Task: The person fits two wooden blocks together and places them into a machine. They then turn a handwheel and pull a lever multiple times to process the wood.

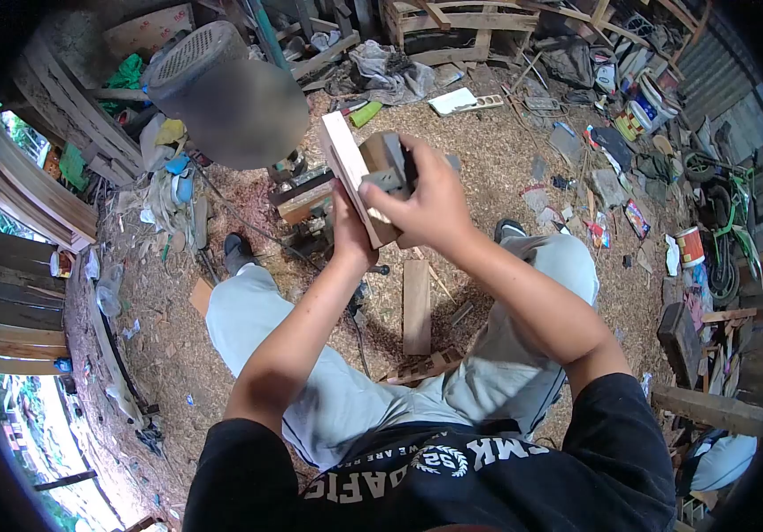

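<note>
Shavings-strewn floor [492, 151]: spreading beneath both legs.
Legs [506, 372]: bending and parting under the arms.
Arms [532, 301]: reaching forward and inward, converging above the floor.
Wood block [346, 155]: tilting in mid-air between the hands.
Right hand [435, 199]: curling its fingers over a dark block [380, 152], its thumb pointing toward the wood block.
Left hand [353, 232]: gripping the wood block's lower end from beneath.
</note>
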A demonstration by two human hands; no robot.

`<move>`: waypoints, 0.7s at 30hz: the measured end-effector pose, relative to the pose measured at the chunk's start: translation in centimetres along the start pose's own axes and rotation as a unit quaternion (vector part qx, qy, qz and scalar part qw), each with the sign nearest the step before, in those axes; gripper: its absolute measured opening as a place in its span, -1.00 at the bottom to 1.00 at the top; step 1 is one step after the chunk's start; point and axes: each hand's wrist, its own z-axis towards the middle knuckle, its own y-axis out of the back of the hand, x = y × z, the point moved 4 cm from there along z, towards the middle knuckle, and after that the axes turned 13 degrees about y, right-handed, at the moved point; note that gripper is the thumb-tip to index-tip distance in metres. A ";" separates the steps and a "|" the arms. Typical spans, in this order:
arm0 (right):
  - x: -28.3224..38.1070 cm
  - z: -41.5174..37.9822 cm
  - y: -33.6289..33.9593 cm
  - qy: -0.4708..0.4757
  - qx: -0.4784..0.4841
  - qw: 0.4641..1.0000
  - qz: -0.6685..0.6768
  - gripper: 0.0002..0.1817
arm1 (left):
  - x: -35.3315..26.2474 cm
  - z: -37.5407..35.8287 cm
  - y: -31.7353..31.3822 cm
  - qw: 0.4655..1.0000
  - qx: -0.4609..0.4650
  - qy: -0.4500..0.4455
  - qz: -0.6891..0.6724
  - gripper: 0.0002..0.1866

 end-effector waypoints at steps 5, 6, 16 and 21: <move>-1.7 0.9 1.9 -0.149 -0.003 0.980 0.133 -0.22 | 0.1 0.4 -0.3 0.989 0.133 0.040 -0.041 -0.13; -2.0 0.9 2.0 -0.153 0.002 0.979 0.133 -0.26 | 0.0 0.3 -0.7 0.939 0.300 0.077 -0.147 -0.12; -3.9 0.8 1.5 -0.352 0.018 0.865 0.357 -0.21 | -2.6 -0.9 -1.0 0.995 -0.097 -0.003 0.017 -0.23; -4.5 -0.1 0.7 -0.496 0.054 0.746 0.441 -0.20 | -3.9 -0.9 -0.6 0.993 -0.112 0.020 0.038 -0.33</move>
